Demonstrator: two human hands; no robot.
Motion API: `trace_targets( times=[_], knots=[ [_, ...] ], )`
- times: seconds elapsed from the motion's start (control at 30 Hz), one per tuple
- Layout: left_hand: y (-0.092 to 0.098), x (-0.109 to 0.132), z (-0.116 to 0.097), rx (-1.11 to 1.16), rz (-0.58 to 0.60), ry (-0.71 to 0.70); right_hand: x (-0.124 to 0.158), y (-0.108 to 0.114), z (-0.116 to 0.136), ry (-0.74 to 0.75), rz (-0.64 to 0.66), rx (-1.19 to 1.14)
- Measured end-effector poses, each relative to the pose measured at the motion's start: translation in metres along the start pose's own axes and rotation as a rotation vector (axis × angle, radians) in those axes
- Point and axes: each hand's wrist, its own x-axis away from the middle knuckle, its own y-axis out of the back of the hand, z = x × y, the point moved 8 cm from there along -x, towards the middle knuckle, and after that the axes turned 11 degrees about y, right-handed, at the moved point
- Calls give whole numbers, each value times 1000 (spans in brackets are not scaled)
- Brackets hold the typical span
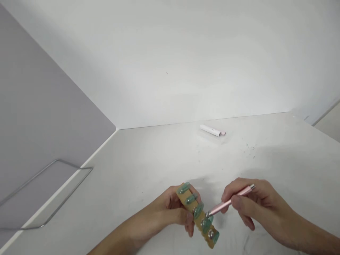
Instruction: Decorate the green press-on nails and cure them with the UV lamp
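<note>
My left hand (180, 216) is closed around a narrow tan strip (190, 196) with wavy edges, tilted down to the right. Along the strip sit several glossy, translucent green press-on nails (198, 209), some with round silver decorations (211, 233). In my right hand (255, 205) is a slim pink pen-shaped tool (228, 203) with a metallic end, pinched between thumb and fingers. Its lower tip meets one of the lower nails, by a small silver piece (207, 214). My left fingers behind the strip are partly hidden.
A white stick-shaped device (210, 130) with a pink end lies toward the back of the white table (148, 152). Tiny dark specks (250, 147) are scattered to its right. A bent metal wire frame (67, 194) stands at the left edge; white walls rise behind.
</note>
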Motion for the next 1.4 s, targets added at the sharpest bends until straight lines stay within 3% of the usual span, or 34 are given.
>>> trace_targets(
  times=[0.23,0.53,0.7,1.4],
  knots=[
    [0,2,-2,-4,-7,1,-1,-6,7,-1,57,-41],
    [-3,6,-3,80,45,-48,0,7,-2,25,-137,-86],
    [-2,7,-6,60,-20,-14,1,4,-2,16,-104,-104],
    [1,1,-2,80,41,-70,-3,1,2,32,-31,-6]
  ],
)
